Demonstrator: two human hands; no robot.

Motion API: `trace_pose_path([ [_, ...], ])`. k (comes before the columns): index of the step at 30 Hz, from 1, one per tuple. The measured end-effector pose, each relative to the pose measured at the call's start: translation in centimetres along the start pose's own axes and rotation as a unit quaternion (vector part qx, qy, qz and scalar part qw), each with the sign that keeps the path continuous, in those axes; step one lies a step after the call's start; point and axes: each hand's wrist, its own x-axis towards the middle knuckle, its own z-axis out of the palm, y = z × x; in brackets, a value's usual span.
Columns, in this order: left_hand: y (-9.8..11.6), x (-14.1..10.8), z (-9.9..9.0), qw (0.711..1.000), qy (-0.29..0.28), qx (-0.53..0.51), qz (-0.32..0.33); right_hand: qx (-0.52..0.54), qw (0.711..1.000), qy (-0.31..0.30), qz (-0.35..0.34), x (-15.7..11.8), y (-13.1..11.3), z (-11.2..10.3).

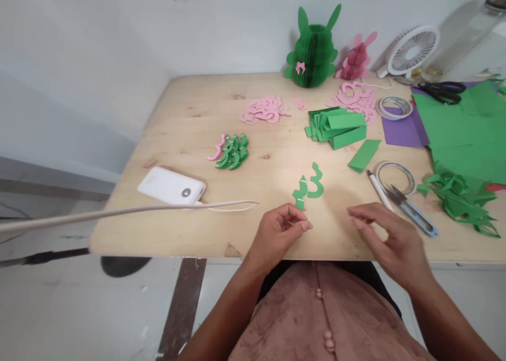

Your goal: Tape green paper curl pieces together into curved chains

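Observation:
My left hand (pixel 279 232) is at the table's front edge, thumb and index finger pinched together; whatever is between the tips is too small to make out. Right beyond its index finger is a wavy green paper cutout (pixel 302 191) with small white strips on it; whether the finger touches it I cannot tell. A second wavy green cutout (pixel 316 182) lies beside that one, without visible strips. My right hand (pixel 389 240) hovers over the table to the right, thumb and index finger drawn together, their contents unclear. Nearest to it are a white pen (pixel 379 188) and blue-handled thread snips (pixel 417 216).
Left of centre are stacked green cutouts (pixel 233 153) and a white power bank (pixel 169 186) with its cable. Farther back are pink cutouts (pixel 263 110), folded green strips (pixel 338 126), a green paper rabbit (pixel 315 55) and a fan (pixel 413 52). Tape rolls (pixel 395 108) and black scissors (pixel 443 91) lie right.

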Motion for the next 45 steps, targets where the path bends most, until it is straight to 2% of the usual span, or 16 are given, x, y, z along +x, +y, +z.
trace_pose_path([
  [3,-0.1,-0.1,0.0,1.000,-0.018,0.022,0.005,0.057,0.996,-0.055,-0.037,0.9,-1.6,1.9],
  [7,0.0,-0.3,-0.1,0.997,-0.030,0.067,0.024,0.052,0.993,-0.085,-0.071,1.4,-2.0,3.2],
  [15,0.2,-0.4,-0.3,0.980,-0.043,0.185,0.058,0.014,0.989,-0.105,-0.102,1.8,-2.4,3.6],
  [21,0.1,-0.2,-0.3,0.979,-0.039,0.190,0.061,-0.013,0.989,-0.100,-0.111,1.8,-2.2,3.8],
  [25,-0.1,-0.4,-0.3,0.986,-0.035,0.156,0.047,-0.001,0.995,-0.077,-0.070,1.7,-2.2,3.9],
  [30,-0.5,-0.6,-0.6,0.998,-0.052,0.028,0.021,0.052,0.997,-0.062,0.004,1.7,-2.0,4.3],
  [32,-0.8,-0.7,-0.8,0.999,-0.030,0.021,0.018,0.069,0.996,-0.051,0.033,1.8,-1.9,4.4],
  [34,-1.1,-0.7,-1.1,0.994,0.026,0.098,0.047,0.083,0.994,-0.036,0.062,1.8,-1.9,4.6],
  [36,-1.5,-0.6,-1.4,0.961,0.093,0.233,0.115,0.094,0.991,-0.021,0.089,1.7,-1.9,4.7],
  [38,-1.7,-0.3,-1.5,0.899,0.139,0.369,0.190,0.103,0.989,-0.011,0.106,1.6,-1.9,4.7],
  [40,-1.8,0.1,-1.4,0.836,0.161,0.470,0.235,0.108,0.987,-0.009,0.115,1.5,-1.8,4.8],
  [42,-1.8,0.6,-1.2,0.791,0.163,0.538,0.243,0.111,0.987,-0.013,0.119,1.4,-1.7,4.9],
  [45,-1.5,1.3,-0.9,0.761,0.141,0.596,0.214,0.117,0.985,-0.016,0.125,1.2,-1.6,5.0],
])
